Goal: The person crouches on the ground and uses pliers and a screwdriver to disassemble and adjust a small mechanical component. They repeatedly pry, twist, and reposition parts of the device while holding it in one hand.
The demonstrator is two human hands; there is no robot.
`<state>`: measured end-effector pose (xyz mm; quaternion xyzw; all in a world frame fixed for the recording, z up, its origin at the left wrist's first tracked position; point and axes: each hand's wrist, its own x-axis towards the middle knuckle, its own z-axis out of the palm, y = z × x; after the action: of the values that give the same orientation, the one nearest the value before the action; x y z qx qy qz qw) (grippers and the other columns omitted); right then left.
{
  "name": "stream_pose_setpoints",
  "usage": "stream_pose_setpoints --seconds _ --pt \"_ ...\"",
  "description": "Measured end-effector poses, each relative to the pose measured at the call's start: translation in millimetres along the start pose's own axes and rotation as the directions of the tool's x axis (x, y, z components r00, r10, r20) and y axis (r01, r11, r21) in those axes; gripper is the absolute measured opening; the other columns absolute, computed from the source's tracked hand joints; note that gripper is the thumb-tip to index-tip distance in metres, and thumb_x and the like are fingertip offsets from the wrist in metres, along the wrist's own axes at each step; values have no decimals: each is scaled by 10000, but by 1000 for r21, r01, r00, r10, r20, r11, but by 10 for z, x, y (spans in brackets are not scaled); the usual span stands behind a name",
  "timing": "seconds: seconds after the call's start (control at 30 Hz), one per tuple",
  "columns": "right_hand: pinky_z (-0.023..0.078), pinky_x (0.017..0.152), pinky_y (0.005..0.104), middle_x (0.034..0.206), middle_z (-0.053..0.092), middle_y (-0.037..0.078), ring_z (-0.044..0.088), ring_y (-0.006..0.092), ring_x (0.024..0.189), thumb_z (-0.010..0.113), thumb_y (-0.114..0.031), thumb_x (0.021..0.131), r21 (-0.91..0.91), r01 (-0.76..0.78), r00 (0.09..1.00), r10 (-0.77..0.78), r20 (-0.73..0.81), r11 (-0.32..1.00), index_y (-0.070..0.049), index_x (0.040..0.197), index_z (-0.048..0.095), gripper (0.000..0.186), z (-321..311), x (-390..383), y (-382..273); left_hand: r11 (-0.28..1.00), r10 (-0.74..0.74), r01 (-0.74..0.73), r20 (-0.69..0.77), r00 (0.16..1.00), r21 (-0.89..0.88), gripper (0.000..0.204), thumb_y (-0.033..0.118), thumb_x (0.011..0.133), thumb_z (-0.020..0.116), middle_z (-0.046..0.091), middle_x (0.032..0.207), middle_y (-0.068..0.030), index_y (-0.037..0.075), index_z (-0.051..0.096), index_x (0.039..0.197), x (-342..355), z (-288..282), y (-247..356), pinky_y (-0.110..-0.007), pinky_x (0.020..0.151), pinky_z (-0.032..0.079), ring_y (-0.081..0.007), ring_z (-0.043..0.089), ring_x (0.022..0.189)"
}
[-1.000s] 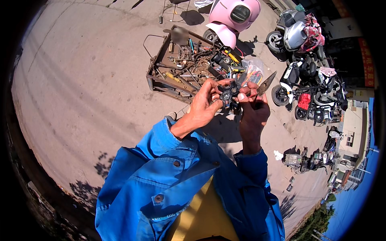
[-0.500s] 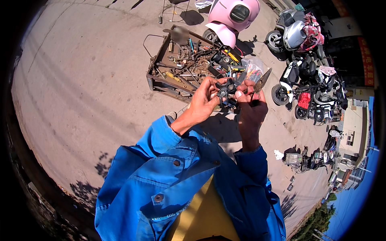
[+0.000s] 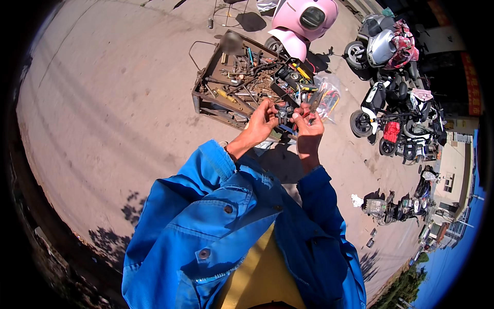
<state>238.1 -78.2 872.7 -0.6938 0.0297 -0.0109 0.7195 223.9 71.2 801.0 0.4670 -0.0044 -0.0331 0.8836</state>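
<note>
The dark part [image 3: 284, 114] is located between the two hands, in front of the tray's near edge in this view. The left hand [image 3: 261, 122] is clamped on its left side, thumb and fingers pinching. The right hand [image 3: 309, 133] is closed around the red-handled pliers [image 3: 316, 101], with its thumb at the part's right side; thumb contact cannot be determined. The pliers' metal head points upward, overlapping the clear plastic bag [image 3: 331, 105]. The metal tray [image 3: 196, 102] has raised walls, with a wire handle at its left; loose tools fill the interior. A black box [image 3: 281, 93] sits at the tray's right end. Concrete ground [image 3: 113, 129] extends broadly to the left, with a narrower strip on the right bounded by parked scooters [image 3: 396, 100]. A pink scooter [image 3: 293, 18] stands just beyond the tray; sunlight casts hard shadows
</note>
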Motion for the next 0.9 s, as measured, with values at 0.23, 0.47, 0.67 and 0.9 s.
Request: stream_pose_setpoints --seconds 0.23,0.47,0.67,0.9 --pt "520 693 228 1034 690 53 660 108 802 716 29 908 -26 -51 998 50 -25 998 32 1271 601 381 -10 -36 106 993 -9 4 40 999 117 380 -244 910 485 523 1446 -140 81 396 1085 47 -175 -295 -313 894 532 -150 578 1100" --pt "490 652 226 979 690 23 632 82 783 703 46 892 -92 -81 994 74 -77 993 4 1244 631 362 -30 -97 180 991 -29 22 48 998 135 383 -259 898 479 575 1406 -107 84 420 1058 25 -197 -330 -282 841 513 -98 548 933" --pt "506 679 231 975 686 22 628 81 807 708 59 877 -106 -93 992 83 -95 990 2 1230 635 365 -60 -141 214 994 -11 3 74 997 111 395 -274 898 455 577 1422 -112 83 435 1065 34 -209 -372 -275 836 508 -88 548 925" --pt "516 711 232 984 684 29 627 81 836 705 80 859 -130 -83 994 74 -75 988 2 1215 630 372 -104 -150 278 995 3 -10 77 997 95 397 -278 901 436 566 1460 -130 83 436 1066 43 -195 -348 -283 910 502 -113 580 1019"
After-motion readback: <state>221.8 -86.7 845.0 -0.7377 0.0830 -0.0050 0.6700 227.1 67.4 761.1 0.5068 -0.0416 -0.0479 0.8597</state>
